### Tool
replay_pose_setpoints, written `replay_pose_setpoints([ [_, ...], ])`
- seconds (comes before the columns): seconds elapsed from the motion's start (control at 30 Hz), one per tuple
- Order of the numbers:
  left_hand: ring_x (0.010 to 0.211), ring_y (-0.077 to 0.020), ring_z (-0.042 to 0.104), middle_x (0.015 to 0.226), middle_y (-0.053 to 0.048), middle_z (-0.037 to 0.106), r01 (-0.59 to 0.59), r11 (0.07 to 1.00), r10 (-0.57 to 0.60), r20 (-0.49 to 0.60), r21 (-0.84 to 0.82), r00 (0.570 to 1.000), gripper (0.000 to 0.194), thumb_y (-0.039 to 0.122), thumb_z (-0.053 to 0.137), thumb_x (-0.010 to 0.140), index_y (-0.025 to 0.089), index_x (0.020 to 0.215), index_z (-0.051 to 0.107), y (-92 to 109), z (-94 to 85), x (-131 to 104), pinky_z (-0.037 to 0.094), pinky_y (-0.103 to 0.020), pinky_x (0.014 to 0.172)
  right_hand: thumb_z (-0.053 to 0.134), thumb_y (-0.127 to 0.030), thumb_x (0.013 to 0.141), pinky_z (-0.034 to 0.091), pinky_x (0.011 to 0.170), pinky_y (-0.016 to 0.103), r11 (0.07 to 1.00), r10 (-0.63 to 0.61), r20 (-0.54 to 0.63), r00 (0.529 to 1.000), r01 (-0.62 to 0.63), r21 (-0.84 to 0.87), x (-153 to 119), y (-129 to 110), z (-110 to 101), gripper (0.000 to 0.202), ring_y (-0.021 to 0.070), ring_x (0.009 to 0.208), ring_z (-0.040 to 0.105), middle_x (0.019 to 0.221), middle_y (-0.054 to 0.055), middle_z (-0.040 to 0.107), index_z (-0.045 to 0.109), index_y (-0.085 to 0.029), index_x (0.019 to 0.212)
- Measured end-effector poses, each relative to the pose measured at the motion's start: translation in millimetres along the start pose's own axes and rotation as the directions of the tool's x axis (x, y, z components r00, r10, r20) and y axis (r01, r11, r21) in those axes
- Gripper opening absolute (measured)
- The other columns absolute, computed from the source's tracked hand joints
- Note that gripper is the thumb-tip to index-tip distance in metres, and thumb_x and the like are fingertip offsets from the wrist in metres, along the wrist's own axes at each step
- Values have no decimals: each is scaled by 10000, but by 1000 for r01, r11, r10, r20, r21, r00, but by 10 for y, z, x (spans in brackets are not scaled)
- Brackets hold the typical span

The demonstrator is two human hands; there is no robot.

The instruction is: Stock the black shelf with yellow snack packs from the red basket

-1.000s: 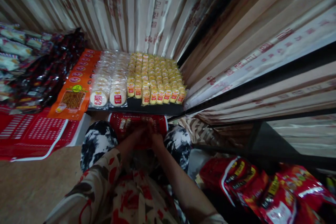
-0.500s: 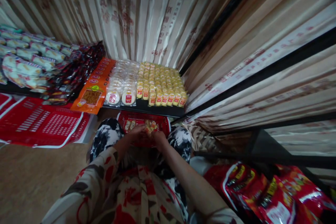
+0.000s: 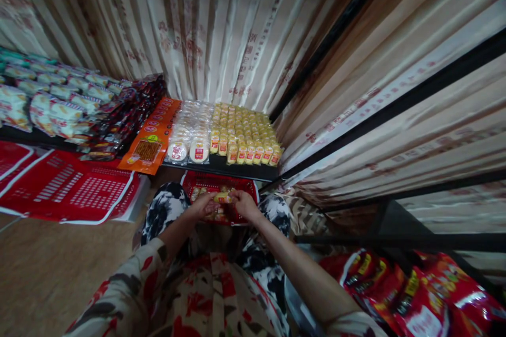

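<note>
In the head view, taking the small yellow packet (image 3: 223,198) as the clock's hub, it lies lengthwise between both hands, above the red basket (image 3: 256,186) set between the knees. The left hand (image 3: 204,205) is at 9 o'clock and the right hand (image 3: 244,205) at 3, each grip appearing closed on its own end of the packet; the exact finger placement is too small to make out. The packet looks light, probably with a soft, crushable filling inside a slick wrapper, so a gentle pinch at the ends would suit it better than a squeeze in the middle. The forearms slant in from 8 and 4 o'clock, elbows wide, wrists low over the basket. Rows of yellow packs (image 3: 244,129) stand on the black shelf (image 3: 253,170) towards 1 o'clock, with round white packs (image 3: 190,134) beside them at 11.
</note>
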State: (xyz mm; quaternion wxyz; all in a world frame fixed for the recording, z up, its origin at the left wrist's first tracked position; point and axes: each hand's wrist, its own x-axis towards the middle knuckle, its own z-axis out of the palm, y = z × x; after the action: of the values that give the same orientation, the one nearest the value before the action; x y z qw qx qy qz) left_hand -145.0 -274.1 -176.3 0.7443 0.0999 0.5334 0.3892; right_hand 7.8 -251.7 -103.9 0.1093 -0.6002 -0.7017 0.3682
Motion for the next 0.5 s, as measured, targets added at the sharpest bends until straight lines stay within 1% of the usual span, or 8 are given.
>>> replay_pose_setpoints([
  [0.07,518,-110,605,580,3,605,40,997,-41,-14,-65,999,216,317,527,845,160,993,529,35,6,-106,503,-194,536,475,-61,762,443,825,245,993,-120,-71,990,121,12,29,-29,-1,246,149,883,610,919,51,667,681,-159,855],
  [0.13,511,-104,604,590,-20,609,84,988,-86,-11,-128,996,205,304,486,866,128,954,544,72,16,-219,497,-175,509,483,-50,745,449,859,274,975,-222,-113,968,224,5,60,-68,6,257,160,907,606,955,69,654,677,-155,876],
  [0.23,507,-98,604,614,-63,615,129,969,-126,28,-211,992,238,284,452,882,72,888,561,115,38,-377,482,-147,482,482,-34,732,457,878,302,944,-328,-115,938,330,-4,104,-139,24,269,167,919,598,956,74,642,673,-159,874],
  [0.3,491,-90,594,614,-72,612,145,955,-134,60,-260,989,270,287,427,896,55,873,564,130,55,-459,476,-139,472,469,-32,733,453,897,322,918,-394,-122,911,396,-5,120,-190,39,288,170,939,588,964,71,636,674,-169,882],
  [0.4,496,-84,589,618,-69,616,148,930,-122,98,-337,988,292,282,384,917,51,904,563,139,88,-529,485,-140,484,453,-80,767,433,939,347,890,-450,-166,877,455,-10,113,-269,53,308,178,1013,560,1057,79,611,667,-179,965],
  [0.5,530,-96,607,654,-64,634,113,881,-57,133,-459,990,251,248,399,912,66,978,558,161,138,-552,502,-159,502,471,-151,788,388,996,375,896,-428,-299,853,443,-18,87,-330,57,365,204,1153,477,1223,104,529,607,-175,1125],
])
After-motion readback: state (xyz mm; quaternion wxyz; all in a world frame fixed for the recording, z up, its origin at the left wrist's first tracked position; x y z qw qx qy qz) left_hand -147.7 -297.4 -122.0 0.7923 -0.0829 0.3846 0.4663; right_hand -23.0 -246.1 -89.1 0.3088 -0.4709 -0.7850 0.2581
